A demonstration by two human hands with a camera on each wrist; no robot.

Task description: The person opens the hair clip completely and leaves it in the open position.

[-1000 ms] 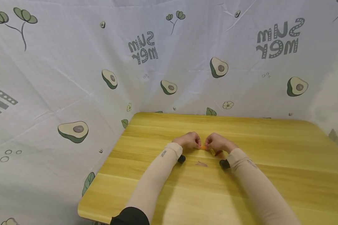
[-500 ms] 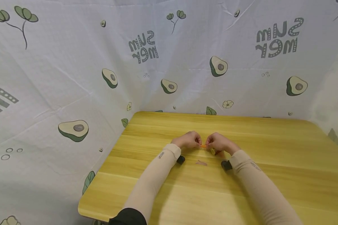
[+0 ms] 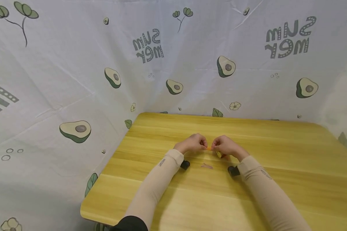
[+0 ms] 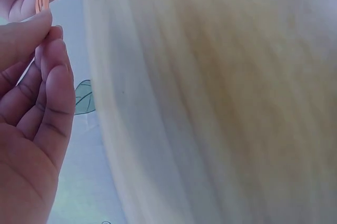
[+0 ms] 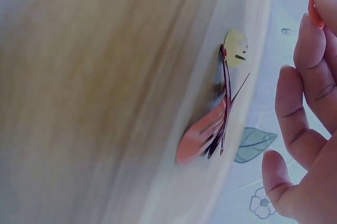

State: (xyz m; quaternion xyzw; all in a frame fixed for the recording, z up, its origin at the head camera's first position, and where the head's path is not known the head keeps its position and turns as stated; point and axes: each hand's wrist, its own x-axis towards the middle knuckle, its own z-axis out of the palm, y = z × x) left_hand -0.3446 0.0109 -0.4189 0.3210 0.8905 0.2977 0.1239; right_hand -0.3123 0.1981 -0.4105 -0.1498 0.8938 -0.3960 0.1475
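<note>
Pinching 1 end of a small orange strip (image 3: 209, 149) between thumb and fingertips, the person's left hand (image 3: 192, 143) is over the wooden table (image 3: 208, 205), a black wrist device (image 3: 185, 165) by its cuff. The strip bridges the short gap between the 2 hands; in the left wrist view it looks like several strands side by side. Nearer the person, below that gap, a thin pinkish strip (image 3: 207, 166) lies on the tabletop, touched by neither hand. The right hand (image 3: 225, 145) pinches the orange strip's other end.

The step in hand appears to be working that strip between 2 pinches; whether it is being shaped or joined cannot be told. The next move seems to call for a steady hold at each end, strands kept in line.

Beneath and beside the right hand, a round yellow piece (image 5: 235, 50), dark red strips (image 5: 227, 98) and an orange slotted piece (image 5: 197, 137) sit in a loose cluster, which could snag that hand if it dipped.
</note>
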